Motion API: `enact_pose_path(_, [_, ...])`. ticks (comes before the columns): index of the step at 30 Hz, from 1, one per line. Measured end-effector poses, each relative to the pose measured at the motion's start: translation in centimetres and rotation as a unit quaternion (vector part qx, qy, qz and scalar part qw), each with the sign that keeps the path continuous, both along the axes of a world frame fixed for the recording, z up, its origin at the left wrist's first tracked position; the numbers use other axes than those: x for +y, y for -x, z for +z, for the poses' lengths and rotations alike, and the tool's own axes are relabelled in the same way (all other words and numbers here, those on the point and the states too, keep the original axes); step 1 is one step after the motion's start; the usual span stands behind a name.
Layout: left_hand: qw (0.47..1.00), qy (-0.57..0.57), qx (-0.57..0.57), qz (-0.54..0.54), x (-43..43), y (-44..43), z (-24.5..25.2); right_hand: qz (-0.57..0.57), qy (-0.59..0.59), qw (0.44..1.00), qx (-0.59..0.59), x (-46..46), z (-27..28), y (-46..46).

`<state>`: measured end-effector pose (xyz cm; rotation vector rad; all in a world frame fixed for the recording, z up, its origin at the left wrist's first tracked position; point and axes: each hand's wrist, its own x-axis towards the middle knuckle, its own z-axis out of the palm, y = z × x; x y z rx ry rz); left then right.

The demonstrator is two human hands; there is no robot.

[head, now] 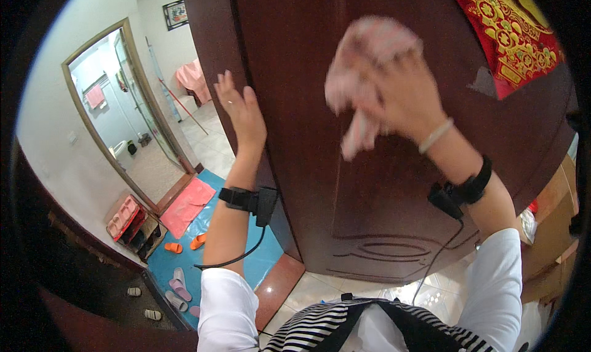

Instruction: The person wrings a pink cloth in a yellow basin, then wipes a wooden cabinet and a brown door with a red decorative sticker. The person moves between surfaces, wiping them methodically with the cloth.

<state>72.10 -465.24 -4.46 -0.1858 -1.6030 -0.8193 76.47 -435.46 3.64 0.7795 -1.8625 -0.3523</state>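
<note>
A dark brown door [295, 135] with carved curved lines fills the space before me. My right hand [406, 93] holds a crumpled pink-and-white cloth [383, 38] at its upper face. Both hand and cloth are motion-blurred, and part of the cloth is hidden behind my fingers. At the door's left edge is my left hand [242, 116], its fingers extended and thumb apart, holding nothing. Whether its palm presses on that edge, I cannot tell. A red hanging with gold patterns [512, 42] is fixed to the upper right of the door.
Left of the door, a blue floor covering [263, 255] carries orange slippers [173, 248] and a pink mat [189, 206]. A shoe rack [138, 227] stands by the wall. A reddish threshold [279, 278] crosses the doorway. Cardboard boxes [549, 222] stand at right.
</note>
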Motion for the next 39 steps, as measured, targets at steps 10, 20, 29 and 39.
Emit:
enact_pose_path(10, [0.991,-0.034,0.011,-0.127,1.4,0.9,-4.2,0.084,-0.111,0.989,-0.054,-11.4,-9.2,0.8])
enact_pose_path(20, [0.991,0.019,0.024,-0.127,0.6,-1.7,1.8,0.042,0.033,0.996,0.072,-5.8,4.0,1.3])
enact_pose_path(29, [0.927,-0.042,0.106,-0.358,1.4,-0.6,9.5,0.014,0.058,0.984,0.167,-14.9,9.0,2.0])
enact_pose_path(39, [0.909,0.074,0.152,-0.382,0.6,2.3,8.4,-0.114,0.114,0.963,0.214,-7.0,15.3,0.3])
